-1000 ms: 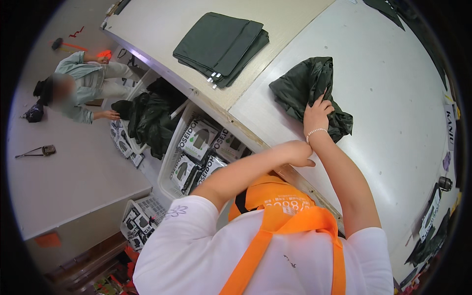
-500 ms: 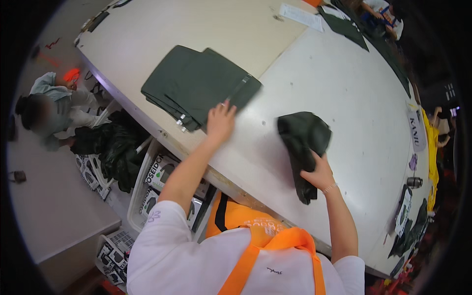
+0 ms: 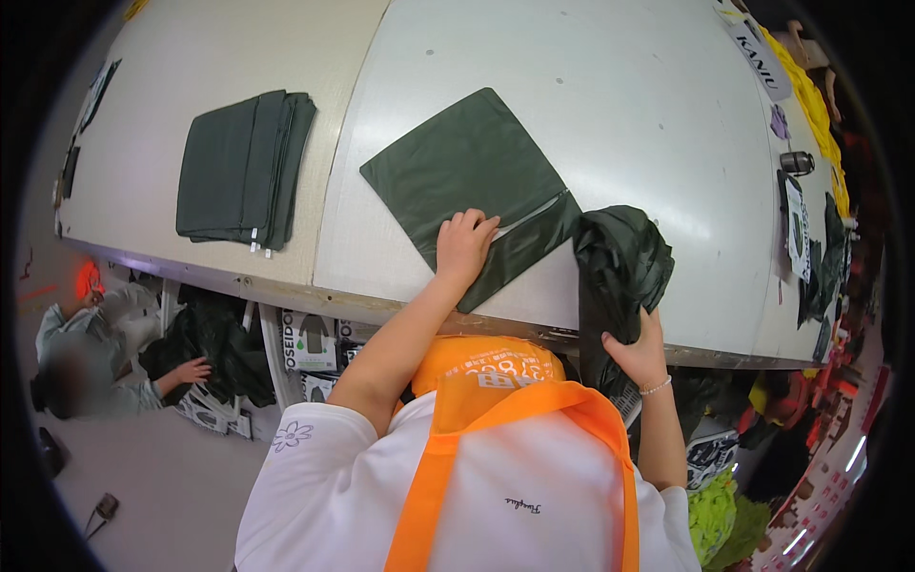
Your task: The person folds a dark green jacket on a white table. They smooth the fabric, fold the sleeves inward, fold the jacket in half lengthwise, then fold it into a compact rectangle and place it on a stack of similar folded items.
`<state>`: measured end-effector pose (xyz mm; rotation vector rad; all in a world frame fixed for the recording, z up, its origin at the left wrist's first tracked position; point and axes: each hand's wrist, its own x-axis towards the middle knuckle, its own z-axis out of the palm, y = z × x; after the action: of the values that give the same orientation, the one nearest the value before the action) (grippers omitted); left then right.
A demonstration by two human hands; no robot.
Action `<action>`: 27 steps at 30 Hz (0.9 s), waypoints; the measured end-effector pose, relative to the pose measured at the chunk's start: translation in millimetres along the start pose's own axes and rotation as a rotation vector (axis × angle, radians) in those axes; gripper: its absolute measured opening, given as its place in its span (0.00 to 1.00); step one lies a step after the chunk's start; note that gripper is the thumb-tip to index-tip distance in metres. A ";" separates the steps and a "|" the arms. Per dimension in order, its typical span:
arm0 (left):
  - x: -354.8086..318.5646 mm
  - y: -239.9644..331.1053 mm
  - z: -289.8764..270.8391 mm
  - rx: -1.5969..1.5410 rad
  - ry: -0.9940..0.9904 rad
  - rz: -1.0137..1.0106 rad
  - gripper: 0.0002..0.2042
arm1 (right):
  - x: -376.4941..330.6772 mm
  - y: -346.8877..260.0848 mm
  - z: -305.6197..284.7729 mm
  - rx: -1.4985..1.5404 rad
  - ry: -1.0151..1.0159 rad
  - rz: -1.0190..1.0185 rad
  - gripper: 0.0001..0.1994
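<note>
A flat, square dark green pouch (image 3: pixel 467 157) lies on the table in front of me, with a narrow pale slit near its right-hand edge. My left hand (image 3: pixel 464 250) is closed at that slit, fingers bent against the pouch's near part. To the right, my right hand (image 3: pixel 637 351) grips a crumpled dark green garment (image 3: pixel 624 262), thumb on one side. The bundle's top rests at the pouch's right corner, and its lower part hangs past the table's near edge. Farther left sits a neat stack of folded dark green pouches (image 3: pixel 243 172) with small white tags.
A metal flask (image 3: pixel 797 163), printed packets (image 3: pixel 794 224) and yellow cloth (image 3: pixel 820 105) line the table's right end. Crates of packages (image 3: pixel 310 343) stand below the near edge. At lower left another person's hand (image 3: pixel 193 370) is beside a dark green heap (image 3: pixel 224 348).
My view has turned rightward. The square pouch has come off the stack toward the right with my left hand. My right hand has brought the crumpled garment back to the near edge, beside the pouch.
</note>
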<state>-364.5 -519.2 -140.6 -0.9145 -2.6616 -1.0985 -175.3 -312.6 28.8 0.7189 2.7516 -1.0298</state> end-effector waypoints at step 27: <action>-14.8 -28.2 -64.2 -0.617 -0.304 -0.662 0.10 | 111.5 -58.1 48.6 -0.028 -0.424 -0.308 0.39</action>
<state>-376.0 -585.3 -115.6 -0.2281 -3.0088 -2.1592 -303.5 -338.4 -3.8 0.0535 2.5343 -1.0467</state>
